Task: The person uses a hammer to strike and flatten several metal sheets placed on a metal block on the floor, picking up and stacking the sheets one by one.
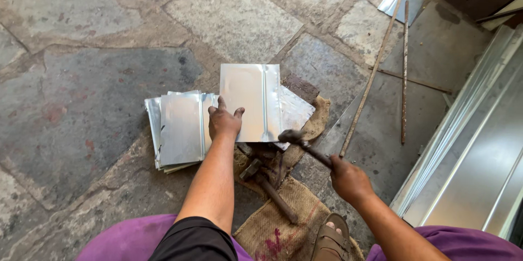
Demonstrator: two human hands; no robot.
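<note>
- Left hand (224,122) lies flat on a folded metal sheet (250,102), fingers spread wide and pressing down – pinning it, not gripping.
- The sheet sits on the stone floor (81,48) in front of the person, partly over a burlap sack (283,223); a raised seam runs down it, right of the middle.
- Right hand (348,180) is closed around the handle of a hammer (305,145); the hammer head is at the sheet's near edge, beside the seam's lower end.
- Step in hand, as I judge it: hammering the seam flat while the other hand steadies the sheet.
- Next move calls for well-aimed blows along the seam, left fingers kept well away from the strike line, sheet held so it doesn't skate.
- A stack of similar sheets (177,130) lies just left of the pinned sheet, touching or tucked under it – cannot tell which.
- A second hammer (267,182) lies on the sack between the arms.
- Thin rods (404,70) lie on the floor to the right; long metal channels (474,157) lie at the far right.
</note>
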